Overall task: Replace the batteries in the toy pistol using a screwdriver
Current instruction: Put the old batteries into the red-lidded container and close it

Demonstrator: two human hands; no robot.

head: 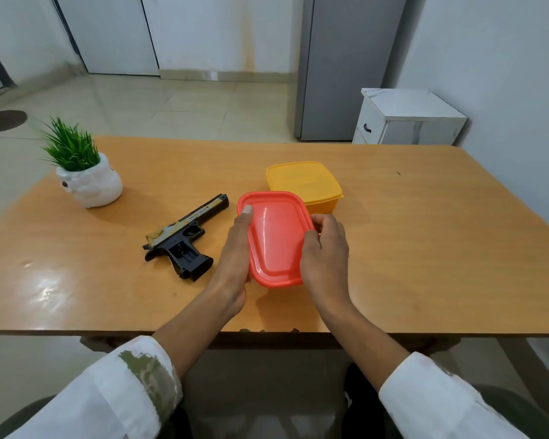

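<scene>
Gripping red box (pixel 274 239) | left hand (pixel 235 248), right hand (pixel 325 251) | lidded, contents hidden | yellow box (pixel 303 182) lidded

Single head camera, looking forward and down, close over wooden table (pixel 425 248).

Toy pistol (pixel 184 237) left of lidded box (pixel 274 239), second box (pixel 303 185) just behind, plant (pixel 86 172) far left.

Glossy plastic red box (pixel 274 239) — smooth, sheeny wooden table (pixel 425 248).
</scene>
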